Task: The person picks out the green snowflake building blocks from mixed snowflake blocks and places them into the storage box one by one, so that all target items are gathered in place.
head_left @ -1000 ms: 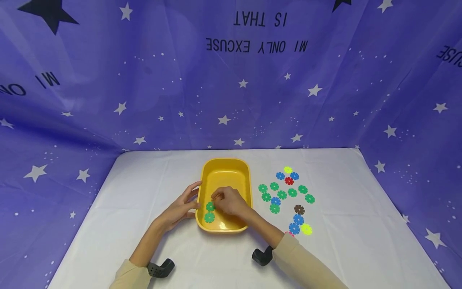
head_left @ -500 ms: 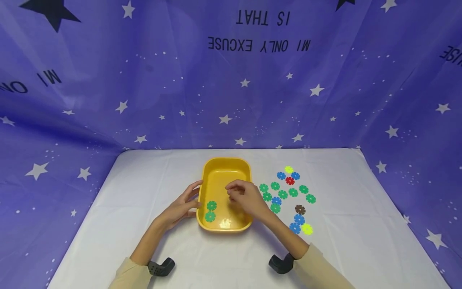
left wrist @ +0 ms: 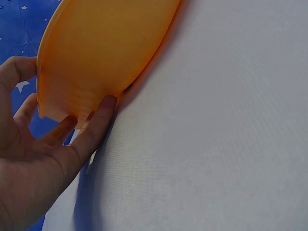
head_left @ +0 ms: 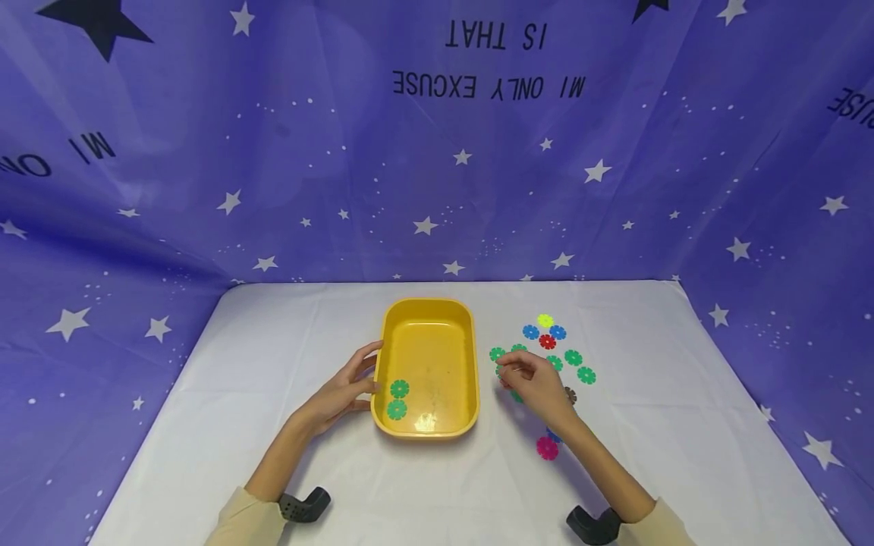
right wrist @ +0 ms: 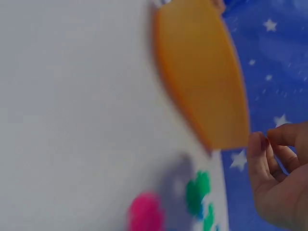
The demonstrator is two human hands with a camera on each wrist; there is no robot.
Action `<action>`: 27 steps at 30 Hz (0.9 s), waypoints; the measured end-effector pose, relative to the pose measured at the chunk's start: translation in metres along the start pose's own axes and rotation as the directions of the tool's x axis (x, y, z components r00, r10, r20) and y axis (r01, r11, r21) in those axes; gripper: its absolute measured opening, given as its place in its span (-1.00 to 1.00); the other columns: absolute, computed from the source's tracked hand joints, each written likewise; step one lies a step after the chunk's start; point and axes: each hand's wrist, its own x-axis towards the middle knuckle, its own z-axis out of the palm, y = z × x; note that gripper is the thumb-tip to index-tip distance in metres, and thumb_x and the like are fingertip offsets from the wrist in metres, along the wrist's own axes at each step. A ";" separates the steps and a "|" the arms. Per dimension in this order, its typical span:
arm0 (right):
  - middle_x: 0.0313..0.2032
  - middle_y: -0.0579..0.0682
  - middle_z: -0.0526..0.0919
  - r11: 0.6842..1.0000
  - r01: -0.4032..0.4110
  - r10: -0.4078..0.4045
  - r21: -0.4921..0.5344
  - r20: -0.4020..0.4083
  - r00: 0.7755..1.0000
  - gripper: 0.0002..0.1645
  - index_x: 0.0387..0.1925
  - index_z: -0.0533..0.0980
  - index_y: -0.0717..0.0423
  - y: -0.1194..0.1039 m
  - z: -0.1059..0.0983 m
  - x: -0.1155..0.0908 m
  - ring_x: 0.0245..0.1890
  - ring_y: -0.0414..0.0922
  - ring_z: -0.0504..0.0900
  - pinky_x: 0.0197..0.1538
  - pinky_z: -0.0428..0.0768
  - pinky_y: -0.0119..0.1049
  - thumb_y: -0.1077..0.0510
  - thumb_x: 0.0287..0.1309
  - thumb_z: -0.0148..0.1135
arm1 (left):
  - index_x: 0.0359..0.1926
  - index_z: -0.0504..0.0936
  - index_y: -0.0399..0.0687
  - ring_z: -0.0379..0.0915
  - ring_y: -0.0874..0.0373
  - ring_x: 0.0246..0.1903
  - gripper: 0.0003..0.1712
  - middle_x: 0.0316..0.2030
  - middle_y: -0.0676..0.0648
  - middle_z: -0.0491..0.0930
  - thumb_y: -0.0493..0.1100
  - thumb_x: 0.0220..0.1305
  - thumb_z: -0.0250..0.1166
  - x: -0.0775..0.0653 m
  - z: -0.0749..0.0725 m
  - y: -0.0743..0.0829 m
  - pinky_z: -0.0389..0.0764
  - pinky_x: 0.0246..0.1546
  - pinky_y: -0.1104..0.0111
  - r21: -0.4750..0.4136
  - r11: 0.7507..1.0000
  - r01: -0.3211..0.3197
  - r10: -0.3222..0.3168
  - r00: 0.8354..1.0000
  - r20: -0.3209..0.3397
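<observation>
My left hand (head_left: 341, 394) touches the outer left wall of a yellow tray (head_left: 476, 379), fingers spread along it. In the left wrist view, its fingertips (left wrist: 108, 103) meet the wall from rim to base. Inside the tray, two green notched plastic discs (head_left: 399, 389) lie at the lower left. My right hand (head_left: 539, 383) is over the loose discs right of the tray, thumb and forefinger close together, with no disc visible between them. It partly covers green and blue discs. A green disc (head_left: 497, 354) shows beside its fingertips.
Beyond the right hand lie a yellow disc (head_left: 545, 321), a red disc (head_left: 547, 342) and blue discs (head_left: 530, 332). A pink disc (head_left: 547, 448) lies nearer, beside the right forearm. White cloth (head_left: 273, 341) covers the table; a starry blue curtain (head_left: 382, 189) stands behind.
My right hand has left the inside of the tray and moved right, over the loose discs. The two green discs stay in the tray. My left hand has not moved.
</observation>
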 end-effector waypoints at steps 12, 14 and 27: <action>-0.27 -0.03 0.63 0.967 -0.122 0.114 -0.223 -0.047 0.992 -0.70 -0.03 0.64 0.17 0.047 -0.027 -0.009 -0.28 -0.11 0.60 -0.28 0.59 -0.41 0.23 0.18 0.37 | 0.55 0.03 0.29 0.00 -0.24 0.45 -0.09 0.55 -0.18 -0.12 -0.27 0.27 0.20 0.000 -0.001 0.000 0.56 0.11 0.00 0.006 1.000 0.007 -0.007 1.000 -0.004; -0.29 -0.04 0.62 0.962 -0.126 0.119 -0.243 -0.047 0.992 -0.69 -0.04 0.65 0.16 0.049 -0.027 -0.010 -0.29 -0.12 0.59 -0.25 0.58 -0.41 0.22 0.15 0.40 | 0.55 0.03 0.28 0.00 -0.24 0.45 -0.09 0.55 -0.18 -0.12 -0.27 0.27 0.20 0.000 -0.001 0.000 0.56 0.11 0.00 0.008 1.000 0.006 -0.006 1.000 -0.003; -0.36 -0.06 0.57 0.932 -0.088 0.083 -0.351 -0.030 0.996 -0.70 -0.18 0.64 0.19 0.049 -0.021 -0.008 -0.41 -0.15 0.51 -0.31 0.53 -0.38 0.27 -0.01 0.49 | 0.56 0.01 0.24 -0.05 -0.25 0.46 -0.08 0.55 -0.19 -0.15 -0.28 0.27 0.19 0.000 -0.001 0.000 0.55 0.11 -0.01 -0.003 1.000 -0.001 0.001 1.000 0.008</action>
